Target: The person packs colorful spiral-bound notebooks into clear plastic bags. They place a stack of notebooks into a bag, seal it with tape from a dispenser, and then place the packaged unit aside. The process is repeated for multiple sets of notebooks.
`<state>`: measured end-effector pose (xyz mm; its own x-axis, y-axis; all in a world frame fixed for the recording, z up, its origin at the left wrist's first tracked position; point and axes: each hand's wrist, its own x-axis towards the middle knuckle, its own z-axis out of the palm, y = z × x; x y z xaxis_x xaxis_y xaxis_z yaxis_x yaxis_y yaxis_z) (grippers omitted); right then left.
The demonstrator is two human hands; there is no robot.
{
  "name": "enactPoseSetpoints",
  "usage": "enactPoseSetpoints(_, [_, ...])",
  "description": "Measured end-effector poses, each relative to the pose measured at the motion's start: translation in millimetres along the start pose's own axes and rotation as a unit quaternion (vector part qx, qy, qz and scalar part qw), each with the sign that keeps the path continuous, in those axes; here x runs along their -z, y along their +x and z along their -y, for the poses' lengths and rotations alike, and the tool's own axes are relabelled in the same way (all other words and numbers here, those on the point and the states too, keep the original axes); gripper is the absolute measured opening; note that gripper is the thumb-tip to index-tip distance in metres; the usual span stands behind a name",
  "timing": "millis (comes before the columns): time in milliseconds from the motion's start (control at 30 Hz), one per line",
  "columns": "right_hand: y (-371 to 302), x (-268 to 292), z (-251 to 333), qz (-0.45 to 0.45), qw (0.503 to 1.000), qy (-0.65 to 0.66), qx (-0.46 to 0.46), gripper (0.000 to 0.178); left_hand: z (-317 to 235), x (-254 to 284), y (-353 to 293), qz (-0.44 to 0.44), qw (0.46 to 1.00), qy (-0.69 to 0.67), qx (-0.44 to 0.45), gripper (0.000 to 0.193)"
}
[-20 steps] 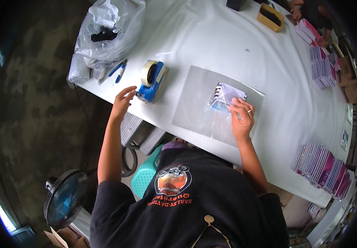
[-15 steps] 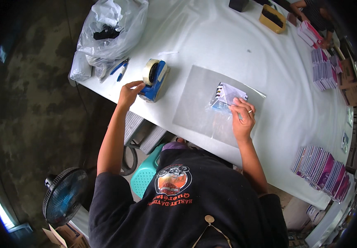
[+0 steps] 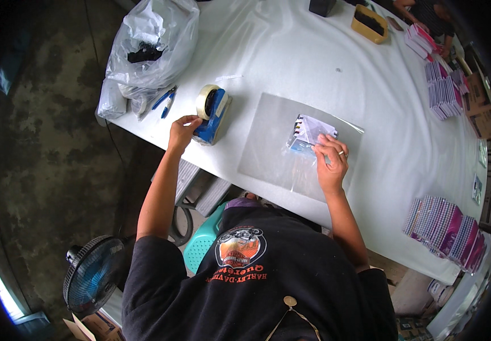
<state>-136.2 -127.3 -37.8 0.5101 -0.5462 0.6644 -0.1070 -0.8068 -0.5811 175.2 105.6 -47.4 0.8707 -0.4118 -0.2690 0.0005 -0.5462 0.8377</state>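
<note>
My left hand (image 3: 181,133) is at the near end of a blue tape dispenser (image 3: 217,118), its thumb and forefinger pinched together at the tape's end. A roll of clear tape (image 3: 204,102) sits in the dispenser. My right hand (image 3: 332,163), with a ring on one finger, has its fingertips closed on the near right edge of a small clear plastic packet (image 3: 313,128). White and blue contents with dark marks along one side show through the packet. It lies on a grey translucent sheet (image 3: 262,150) on the white-covered table (image 3: 404,153).
A large clear plastic bag (image 3: 171,51) and blue-handled cutters (image 3: 164,101) are at the left table edge. Far off stand a yellow tub (image 3: 367,29) and a dark container (image 3: 321,7). Spiral-bound notebooks (image 3: 441,230) are stacked at right. Another person (image 3: 427,20) sits at far right.
My left hand has its thumb and forefinger closer together at the front of the dispenser. My right hand stays at the packet. The whole view has shifted slightly.
</note>
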Motion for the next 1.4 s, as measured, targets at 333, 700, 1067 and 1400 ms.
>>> enactPoseSetpoints(333, [-2,-3,-3,-0.003,1.0,-0.001,0.001,0.018,-1,0,-5,0.048,0.997,0.006,0.065,0.038])
enactPoseSetpoints(700, [-3,-3,-1,-0.004,1.0,-0.007,-0.003,0.018,23,-12,-65,0.063,0.839,-0.538,-0.042,0.03])
enactPoseSetpoints(1067, [-1,0,-2,-0.004,1.0,-0.009,0.005,0.019,-50,2,-38,-0.281,0.941,-0.117,-0.148,0.023])
enactPoseSetpoints(1400, [-10,4,3,0.02,0.999,-0.039,0.031,0.031,-106,-188,-149,0.108,0.968,-0.216,0.075,0.037])
